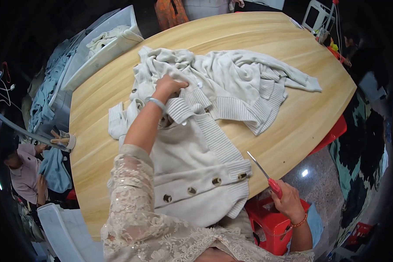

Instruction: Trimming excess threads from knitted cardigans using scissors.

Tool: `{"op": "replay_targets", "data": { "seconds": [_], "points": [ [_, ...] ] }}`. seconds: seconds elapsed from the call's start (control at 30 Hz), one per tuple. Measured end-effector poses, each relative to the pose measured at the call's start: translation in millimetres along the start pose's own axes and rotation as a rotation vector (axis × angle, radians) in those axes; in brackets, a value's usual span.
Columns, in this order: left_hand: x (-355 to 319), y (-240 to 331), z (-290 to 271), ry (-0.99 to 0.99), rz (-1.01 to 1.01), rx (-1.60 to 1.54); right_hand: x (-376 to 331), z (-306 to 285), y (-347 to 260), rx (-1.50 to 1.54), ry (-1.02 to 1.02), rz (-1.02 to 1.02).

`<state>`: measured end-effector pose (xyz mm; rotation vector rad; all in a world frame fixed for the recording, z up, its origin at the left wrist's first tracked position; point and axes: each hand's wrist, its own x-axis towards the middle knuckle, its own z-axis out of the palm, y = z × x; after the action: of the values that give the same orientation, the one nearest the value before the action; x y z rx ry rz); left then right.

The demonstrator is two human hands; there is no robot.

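Two cream knitted cardigans lie on the wooden table. The near cardigan (187, 148) has a ribbed front band and several dark buttons, and its lower part hangs toward my body. The far cardigan (231, 72) is bunched up, with one sleeve stretched to the right. My left hand (169, 86) is closed on the far cardigan's knit near its ribbed edge; its fingertips are partly hidden in the folds. Over the table's right front edge, my right hand (289, 201) grips red-handled scissors (262, 168). Their thin metal blades look closed and point up and left, apart from the cloth.
Left of the table (310, 52) are a white bin (81, 72) with cream clothing and heaps of blue-grey garments (46, 100). A person (26, 170) there holds blue cloth. A red stool (270, 222) stands below my right hand. Dark and green cloth (358, 144) lies at right.
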<state>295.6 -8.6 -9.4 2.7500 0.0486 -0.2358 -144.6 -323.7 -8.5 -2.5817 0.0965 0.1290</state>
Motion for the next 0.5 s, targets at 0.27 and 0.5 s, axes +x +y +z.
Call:
{"op": "replay_targets", "data": {
  "seconds": [0.27,0.5],
  "points": [
    [42,46,25,-0.163,0.103,-0.509,33,34,-42,0.025,0.106,0.005],
    [-32,-34,65,0.273,0.865,-0.343,47,100,-99,0.0,0.21,0.078]
  ]
}}
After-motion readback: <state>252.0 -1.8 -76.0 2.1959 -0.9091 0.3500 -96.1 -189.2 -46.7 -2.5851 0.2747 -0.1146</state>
